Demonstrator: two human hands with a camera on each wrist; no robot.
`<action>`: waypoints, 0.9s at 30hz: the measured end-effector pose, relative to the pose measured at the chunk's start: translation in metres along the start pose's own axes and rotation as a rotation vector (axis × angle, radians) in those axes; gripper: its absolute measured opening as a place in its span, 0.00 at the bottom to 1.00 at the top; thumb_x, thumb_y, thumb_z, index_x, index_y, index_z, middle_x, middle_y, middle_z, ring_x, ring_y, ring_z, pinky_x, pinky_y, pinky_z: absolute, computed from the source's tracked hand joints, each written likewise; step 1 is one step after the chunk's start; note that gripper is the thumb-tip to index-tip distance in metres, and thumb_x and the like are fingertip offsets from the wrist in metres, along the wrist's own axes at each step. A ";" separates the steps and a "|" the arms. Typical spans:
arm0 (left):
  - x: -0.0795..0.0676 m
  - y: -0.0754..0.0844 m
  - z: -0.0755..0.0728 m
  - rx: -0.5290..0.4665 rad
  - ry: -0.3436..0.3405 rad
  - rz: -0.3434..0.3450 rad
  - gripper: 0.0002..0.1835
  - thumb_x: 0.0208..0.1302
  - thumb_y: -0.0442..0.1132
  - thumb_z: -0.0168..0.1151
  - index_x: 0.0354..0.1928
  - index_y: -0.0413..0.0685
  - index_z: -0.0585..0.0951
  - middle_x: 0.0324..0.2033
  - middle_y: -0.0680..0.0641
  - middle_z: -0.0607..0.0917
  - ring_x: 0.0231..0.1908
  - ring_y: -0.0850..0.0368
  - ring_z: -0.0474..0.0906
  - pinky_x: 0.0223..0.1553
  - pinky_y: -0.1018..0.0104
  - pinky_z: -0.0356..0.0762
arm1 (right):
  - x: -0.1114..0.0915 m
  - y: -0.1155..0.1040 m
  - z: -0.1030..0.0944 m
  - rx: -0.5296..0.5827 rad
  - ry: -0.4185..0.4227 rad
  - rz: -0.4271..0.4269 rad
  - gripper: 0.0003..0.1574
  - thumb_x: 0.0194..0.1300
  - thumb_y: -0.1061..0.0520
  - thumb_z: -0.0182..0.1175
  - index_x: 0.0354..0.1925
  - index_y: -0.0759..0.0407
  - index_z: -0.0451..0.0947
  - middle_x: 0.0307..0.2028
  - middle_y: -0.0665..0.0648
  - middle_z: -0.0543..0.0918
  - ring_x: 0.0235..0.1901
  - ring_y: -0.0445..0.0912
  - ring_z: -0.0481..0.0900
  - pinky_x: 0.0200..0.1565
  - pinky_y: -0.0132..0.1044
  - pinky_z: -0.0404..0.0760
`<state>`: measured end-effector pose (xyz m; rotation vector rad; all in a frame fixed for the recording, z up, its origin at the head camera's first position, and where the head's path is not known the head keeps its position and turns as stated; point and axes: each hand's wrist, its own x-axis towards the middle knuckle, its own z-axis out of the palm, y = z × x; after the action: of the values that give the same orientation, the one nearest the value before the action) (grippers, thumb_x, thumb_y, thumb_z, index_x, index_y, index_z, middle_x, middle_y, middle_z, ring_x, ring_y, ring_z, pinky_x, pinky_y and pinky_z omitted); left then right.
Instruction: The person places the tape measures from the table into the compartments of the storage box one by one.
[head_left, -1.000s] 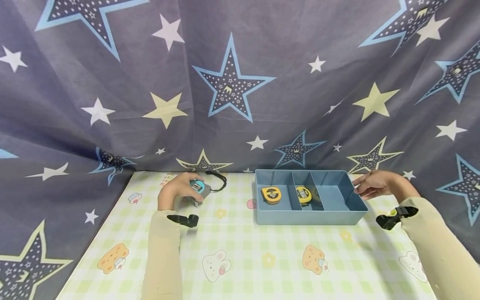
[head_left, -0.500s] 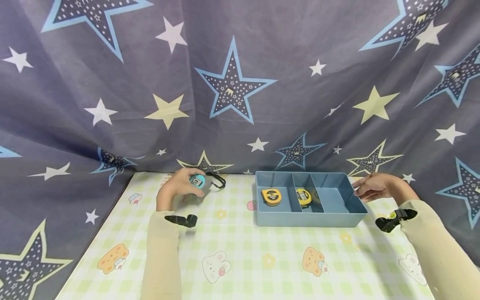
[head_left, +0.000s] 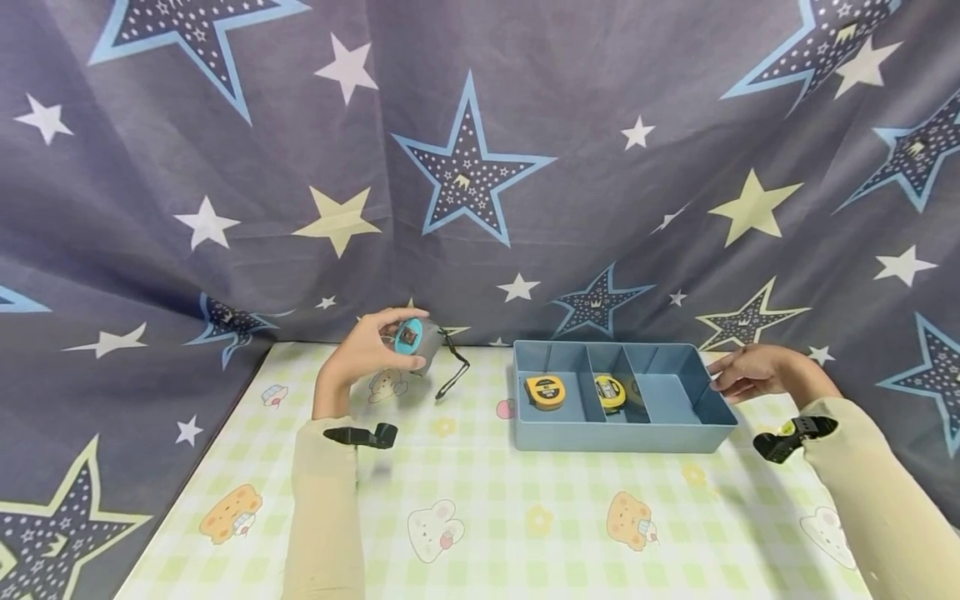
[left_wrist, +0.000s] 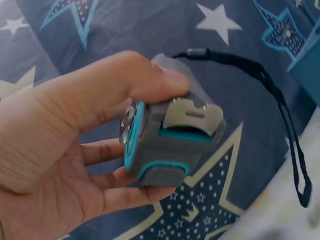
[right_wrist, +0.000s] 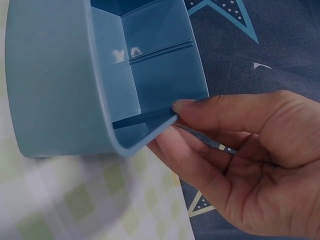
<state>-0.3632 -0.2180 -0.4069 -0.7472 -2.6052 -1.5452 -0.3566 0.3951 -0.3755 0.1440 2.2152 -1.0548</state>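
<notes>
My left hand (head_left: 367, 346) holds a grey and teal tape measure (left_wrist: 170, 135) above the table, thumb on one side and fingers on the other. A black wrist strap (left_wrist: 270, 85) dangles from it, and its metal end hook (left_wrist: 194, 117) faces the wrist camera. On the right, my right hand (head_left: 757, 371) pinches the end wall of a blue divided box (right_wrist: 55, 80), with the thumb over the rim and fingers outside. An orange-yellow tape measure (head_left: 545, 392) lies in the box's left compartment. In the narrow middle compartment sits a yellow tape measure (head_left: 610, 392).
The box's right compartment (head_left: 663, 398) shows a bare floor. Under everything lies a green checked tablecloth (head_left: 525, 550) with printed cartoon animals. A dark star-patterned curtain (head_left: 585, 100) hangs directly behind the table.
My left hand has lifted the grey and teal tape measure off the table and tilted it, so its strap now hangs down. My right hand and the box stay in place.
</notes>
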 end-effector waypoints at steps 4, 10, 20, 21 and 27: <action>0.002 0.006 0.002 -0.037 -0.010 0.022 0.40 0.49 0.35 0.82 0.67 0.53 0.78 0.51 0.42 0.83 0.42 0.49 0.80 0.42 0.63 0.82 | -0.001 0.002 0.001 0.011 0.006 0.002 0.44 0.67 0.66 0.62 0.72 0.82 0.54 0.45 0.52 0.86 0.41 0.42 0.84 0.50 0.40 0.87; 0.003 0.012 0.004 -0.042 -0.019 0.047 0.40 0.50 0.36 0.82 0.68 0.52 0.77 0.64 0.49 0.78 0.48 0.50 0.79 0.46 0.60 0.80 | -0.001 0.002 0.001 0.010 -0.003 -0.011 0.44 0.67 0.65 0.62 0.72 0.82 0.54 0.49 0.55 0.86 0.41 0.42 0.84 0.50 0.40 0.87; 0.006 0.023 0.008 -0.098 -0.025 0.056 0.41 0.49 0.34 0.81 0.69 0.48 0.76 0.62 0.49 0.79 0.45 0.50 0.76 0.41 0.61 0.81 | -0.003 0.001 -0.003 0.007 -0.005 -0.012 0.45 0.68 0.65 0.62 0.73 0.82 0.52 0.53 0.59 0.84 0.41 0.42 0.84 0.50 0.41 0.86; 0.006 0.024 0.008 -0.099 -0.025 0.060 0.41 0.49 0.34 0.81 0.68 0.48 0.76 0.59 0.48 0.80 0.44 0.50 0.76 0.40 0.61 0.80 | -0.002 0.001 -0.003 0.007 -0.003 -0.013 0.45 0.67 0.65 0.62 0.73 0.82 0.53 0.53 0.59 0.84 0.41 0.42 0.84 0.50 0.41 0.86; 0.004 0.028 0.012 -0.115 -0.033 0.094 0.40 0.50 0.33 0.80 0.69 0.48 0.76 0.48 0.45 0.80 0.40 0.51 0.76 0.36 0.63 0.80 | -0.002 0.003 0.000 0.001 0.005 -0.023 0.44 0.68 0.64 0.62 0.72 0.82 0.54 0.58 0.68 0.81 0.42 0.42 0.84 0.50 0.41 0.87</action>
<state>-0.3532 -0.1957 -0.3889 -0.8977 -2.4806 -1.6810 -0.3542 0.3976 -0.3763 0.1222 2.2253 -1.0691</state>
